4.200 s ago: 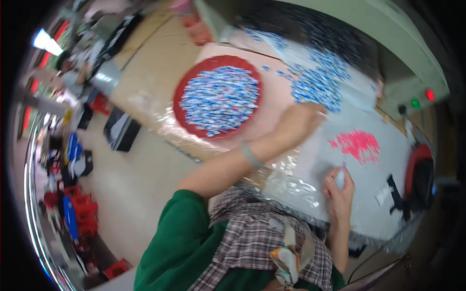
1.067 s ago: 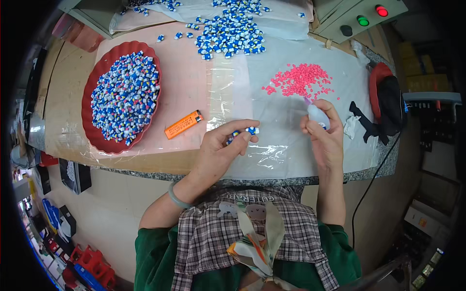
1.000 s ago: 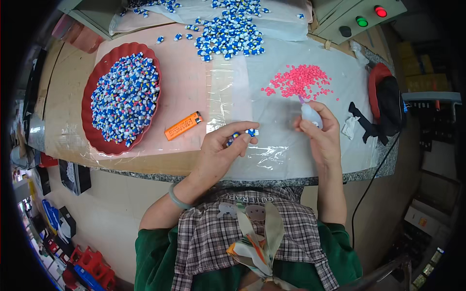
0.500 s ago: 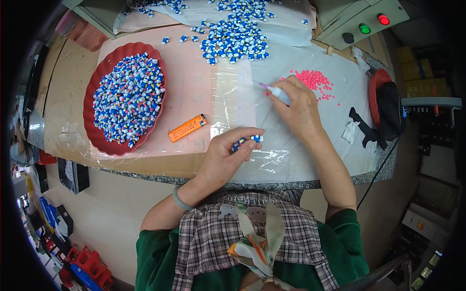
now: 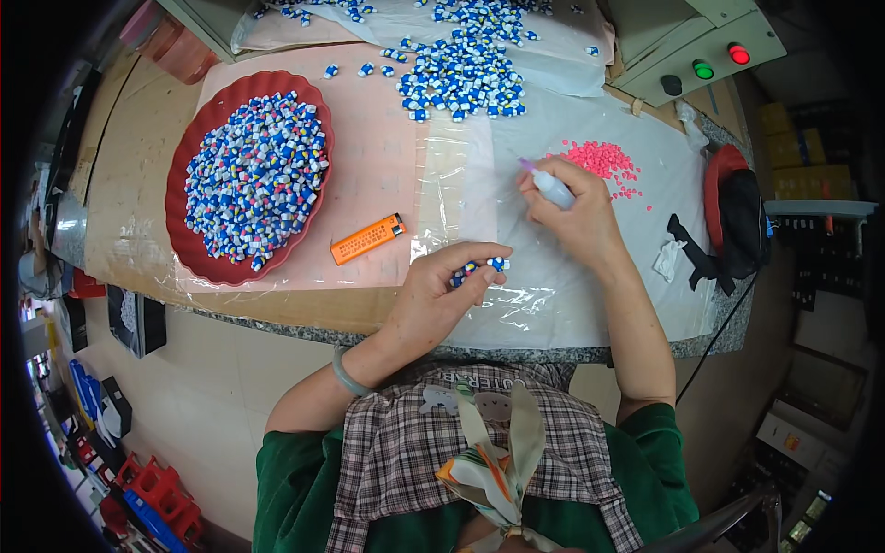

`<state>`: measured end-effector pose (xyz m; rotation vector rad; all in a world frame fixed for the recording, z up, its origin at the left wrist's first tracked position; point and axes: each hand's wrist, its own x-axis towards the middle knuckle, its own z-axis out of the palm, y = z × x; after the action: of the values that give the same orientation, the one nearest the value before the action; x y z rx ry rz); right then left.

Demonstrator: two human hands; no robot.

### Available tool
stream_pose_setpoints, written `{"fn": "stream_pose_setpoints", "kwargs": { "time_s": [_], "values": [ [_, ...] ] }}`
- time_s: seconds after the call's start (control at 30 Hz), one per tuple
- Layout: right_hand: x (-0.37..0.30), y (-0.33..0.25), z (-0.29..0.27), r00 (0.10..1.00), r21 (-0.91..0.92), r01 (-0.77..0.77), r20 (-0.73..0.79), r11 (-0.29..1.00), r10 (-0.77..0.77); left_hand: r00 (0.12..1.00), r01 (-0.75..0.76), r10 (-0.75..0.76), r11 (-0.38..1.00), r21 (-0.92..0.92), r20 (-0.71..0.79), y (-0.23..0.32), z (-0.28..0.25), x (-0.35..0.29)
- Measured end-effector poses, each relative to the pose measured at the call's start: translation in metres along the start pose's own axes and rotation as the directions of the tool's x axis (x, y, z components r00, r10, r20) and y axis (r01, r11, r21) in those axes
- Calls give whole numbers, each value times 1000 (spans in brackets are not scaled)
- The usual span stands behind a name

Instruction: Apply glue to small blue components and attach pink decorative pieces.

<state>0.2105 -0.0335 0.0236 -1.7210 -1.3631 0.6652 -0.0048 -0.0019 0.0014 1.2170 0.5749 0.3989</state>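
Note:
My left hand (image 5: 438,293) is closed on several small blue-and-white figures. One blue-and-white figure (image 5: 499,264) pokes out between its thumb and index fingertip; more sit in the curled fingers. In my right hand (image 5: 585,217) is a small squeeze bottle (image 5: 553,190), translucent with a purple tip. Its tip points to the upper left, above the white sheet, apart from the figures. Just beyond that hand lies a scatter of tiny pink pieces (image 5: 604,161). A heap of blue-and-white figures (image 5: 461,78) spreads at the far middle.
A red scalloped bowl (image 5: 175,189) piled with figures stands at the left. An orange lighter (image 5: 368,240) lies on the pink sheet (image 5: 373,175). Crumpled tissue (image 5: 667,258) and a black strap (image 5: 702,263) are at the right. A grey box with lit buttons (image 5: 714,51) stands behind.
The whole view has shifted slightly, so the table things appear farther right. The squeeze bottle stays in my right hand, and the left keeps its hold on the figures.

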Motion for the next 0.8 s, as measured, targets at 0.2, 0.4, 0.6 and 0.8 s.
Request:
{"fn": "stream_pose_setpoints", "kwargs": {
  "time_s": [0.2,0.4,0.6,0.8],
  "values": [
    [-30,-2,-6,962,539,-273,178,797,209,1000,-9,9,1000,11,1,2,1,1],
    [-53,-8,2,945,656,-326,210,681,250,1000,-17,18,999,46,-18,2,3,3],
    [-70,-16,8,946,569,-322,175,756,272,975,-211,224,928,309,-7,-4,8,4],
    [-73,-14,12,937,502,-346,150,792,315,952,-283,305,834,473,33,1,11,5]
  ]
}}
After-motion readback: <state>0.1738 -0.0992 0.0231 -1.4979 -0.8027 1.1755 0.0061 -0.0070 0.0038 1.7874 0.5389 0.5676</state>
